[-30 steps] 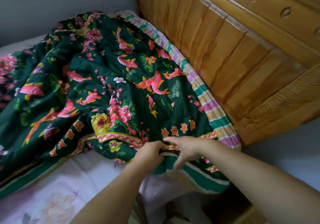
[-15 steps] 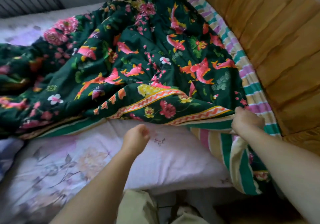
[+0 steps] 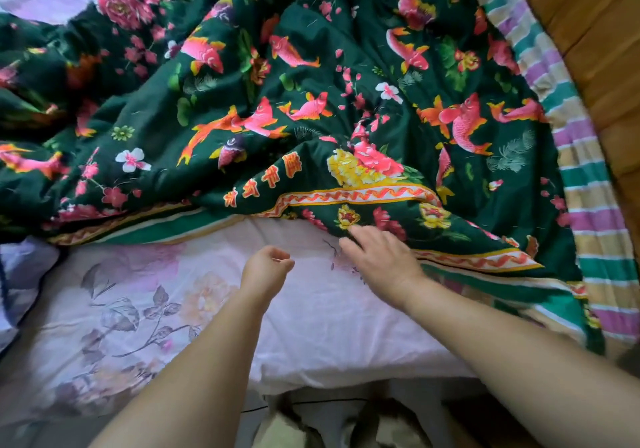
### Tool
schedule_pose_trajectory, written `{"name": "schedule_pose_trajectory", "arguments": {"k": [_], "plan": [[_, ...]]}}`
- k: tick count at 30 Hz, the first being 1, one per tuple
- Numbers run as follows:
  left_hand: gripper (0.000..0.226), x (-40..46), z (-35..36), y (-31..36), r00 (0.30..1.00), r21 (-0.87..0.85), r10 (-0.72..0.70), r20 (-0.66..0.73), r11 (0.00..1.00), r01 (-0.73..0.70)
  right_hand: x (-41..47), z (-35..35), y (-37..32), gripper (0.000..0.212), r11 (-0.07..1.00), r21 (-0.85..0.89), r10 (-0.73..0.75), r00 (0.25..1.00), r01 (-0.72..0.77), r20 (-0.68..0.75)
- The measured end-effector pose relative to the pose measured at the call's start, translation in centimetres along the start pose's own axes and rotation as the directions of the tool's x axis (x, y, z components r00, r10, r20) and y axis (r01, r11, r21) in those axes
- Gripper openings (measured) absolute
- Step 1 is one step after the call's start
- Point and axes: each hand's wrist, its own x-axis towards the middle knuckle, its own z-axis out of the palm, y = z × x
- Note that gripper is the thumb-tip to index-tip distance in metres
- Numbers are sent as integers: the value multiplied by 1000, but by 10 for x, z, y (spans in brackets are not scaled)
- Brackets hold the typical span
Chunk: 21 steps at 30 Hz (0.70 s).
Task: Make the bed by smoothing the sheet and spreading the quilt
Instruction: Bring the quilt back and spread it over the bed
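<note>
Quilt (image 3: 311,108): dark green, koi-and-flower print, bunched over far part of bed, hem short of near edge. Soft, bulky; will drag. Your right hand (image 3: 381,260) open on hem; left hand (image 3: 266,269) loosely curled, empty, above pink floral sheet (image 3: 173,309). Grip banded hem, both hands.

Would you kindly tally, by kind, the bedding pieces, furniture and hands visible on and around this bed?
Quilts: 1, the dark green fish-print quilt
Sheets: 1, the pale pink floral sheet
Striped underlay: 1, the striped cloth along the right edge
Wooden bed boards: 1, the bed board
Hands: 2, left hand and right hand
Total: 6
</note>
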Motion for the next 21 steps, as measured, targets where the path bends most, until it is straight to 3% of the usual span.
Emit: {"name": "schedule_pose_trajectory", "arguments": {"k": [2,5,9,11,15,21], "plan": [[21,18,-11,-10,999,-43,-35,13,998,35,24,17,-16,50,1000,-12,-6,998,7,62],[20,46,-26,-26,997,-79,-70,32,994,72,66,44,-23,61,990,-76,126,980,-116,152],[18,76,-42,-50,993,-126,-107,45,986,112,120,71,-14,95,941,-140,327,934,-308,147],[16,85,-47,-62,990,-167,-123,68,977,133,142,77,-13,84,916,-165,383,920,-367,80],[8,94,-49,-76,981,-237,-130,142,958,161,181,80,-12,38,899,-145,417,909,-414,-10],[16,110,-45,-71,964,-371,-175,201,897,240,186,67,-22,23,868,126,457,873,-480,170]]}}
